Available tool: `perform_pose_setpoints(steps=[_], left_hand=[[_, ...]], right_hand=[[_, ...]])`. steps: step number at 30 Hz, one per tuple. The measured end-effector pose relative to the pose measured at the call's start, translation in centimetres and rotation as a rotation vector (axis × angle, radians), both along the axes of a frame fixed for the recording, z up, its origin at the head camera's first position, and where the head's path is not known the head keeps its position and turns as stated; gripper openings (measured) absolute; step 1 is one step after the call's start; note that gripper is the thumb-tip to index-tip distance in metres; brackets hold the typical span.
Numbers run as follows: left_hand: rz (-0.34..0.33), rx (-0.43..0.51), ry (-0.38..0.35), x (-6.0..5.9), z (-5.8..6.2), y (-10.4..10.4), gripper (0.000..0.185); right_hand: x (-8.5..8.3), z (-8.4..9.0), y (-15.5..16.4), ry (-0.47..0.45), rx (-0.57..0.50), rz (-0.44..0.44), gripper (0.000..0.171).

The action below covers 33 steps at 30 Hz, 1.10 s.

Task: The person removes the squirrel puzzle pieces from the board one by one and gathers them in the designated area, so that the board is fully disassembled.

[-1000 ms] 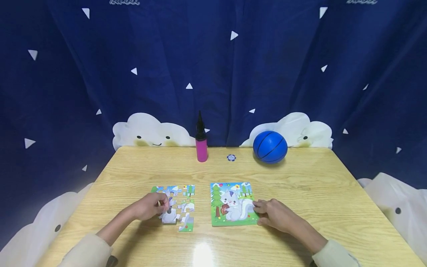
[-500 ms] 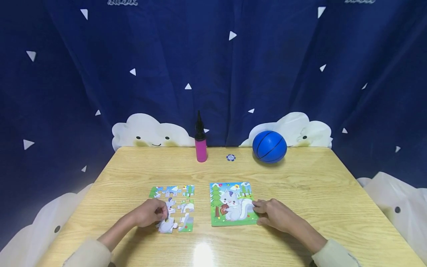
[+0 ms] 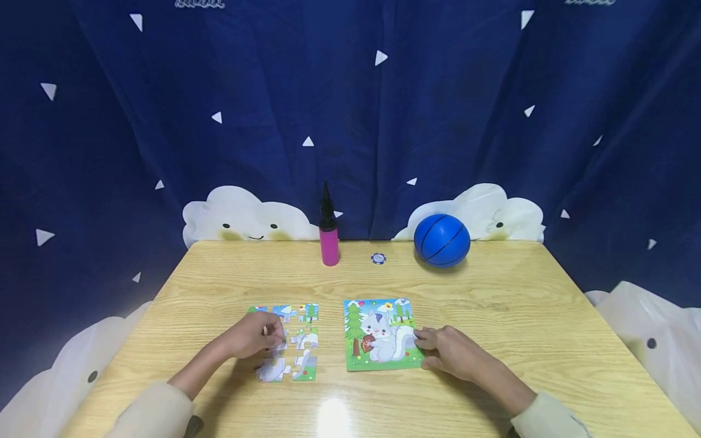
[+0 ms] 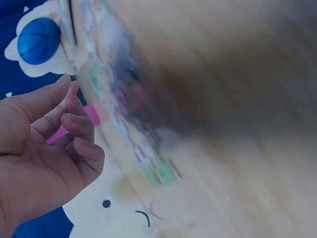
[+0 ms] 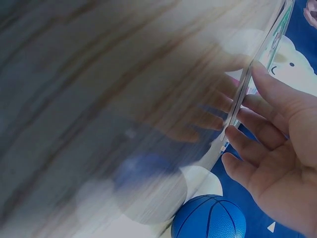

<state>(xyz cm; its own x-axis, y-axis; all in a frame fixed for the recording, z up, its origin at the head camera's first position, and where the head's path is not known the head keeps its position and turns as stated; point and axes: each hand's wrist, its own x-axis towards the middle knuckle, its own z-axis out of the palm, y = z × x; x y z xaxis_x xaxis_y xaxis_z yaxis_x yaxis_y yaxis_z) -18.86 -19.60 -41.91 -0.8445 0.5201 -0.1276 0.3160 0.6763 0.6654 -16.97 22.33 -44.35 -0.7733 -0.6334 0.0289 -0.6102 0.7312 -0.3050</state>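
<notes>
On the left of the table lie loose jigsaw puzzle pieces [image 3: 305,368] printed with a grey squirrel, spaced apart in rough rows. My left hand [image 3: 254,334] is above their left part and hides some of them. In the left wrist view its thumb and index fingertips come together, the other fingers are loosely bent, and no piece shows between them. To the right lies a square squirrel picture board [image 3: 380,334], flat on the table. My right hand [image 3: 453,353] rests at its right edge, fingertips touching the border.
A pink hand pump [image 3: 330,245] with a black nozzle stands at the back of the wooden table [image 3: 509,304]. Right of it are a blue and white poker chip [image 3: 378,258] and a blue ball [image 3: 442,240]. A dark blue curtain [image 3: 350,109] hangs behind.
The squirrel-body piece has shifted toward the front edge. My left hand has come away from it, moving back and to the right over the pieces. My right hand has stayed put.
</notes>
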Motion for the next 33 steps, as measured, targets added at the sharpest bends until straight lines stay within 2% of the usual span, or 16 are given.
perform_pose_setpoints(steps=[8,18,26,33], left_hand=[[-0.073,0.062,-0.003,-1.2,0.6,3.3,0.007],[-0.082,0.092,-0.067,-2.6,-0.3,8.1,0.016],[-0.095,0.086,-0.09,-2.8,-1.1,11.0,0.015],[-0.088,0.066,-0.121,-2.5,-1.5,12.2,0.016]], right_hand=[[0.1,0.1,0.2,0.0,-0.002,-0.001,0.043],[0.0,-0.1,0.2,0.062,-0.004,0.04,0.042],[-0.1,-0.2,0.2,0.036,0.01,0.028,0.042],[-0.1,-0.4,0.2,0.032,0.028,0.015,0.044]])
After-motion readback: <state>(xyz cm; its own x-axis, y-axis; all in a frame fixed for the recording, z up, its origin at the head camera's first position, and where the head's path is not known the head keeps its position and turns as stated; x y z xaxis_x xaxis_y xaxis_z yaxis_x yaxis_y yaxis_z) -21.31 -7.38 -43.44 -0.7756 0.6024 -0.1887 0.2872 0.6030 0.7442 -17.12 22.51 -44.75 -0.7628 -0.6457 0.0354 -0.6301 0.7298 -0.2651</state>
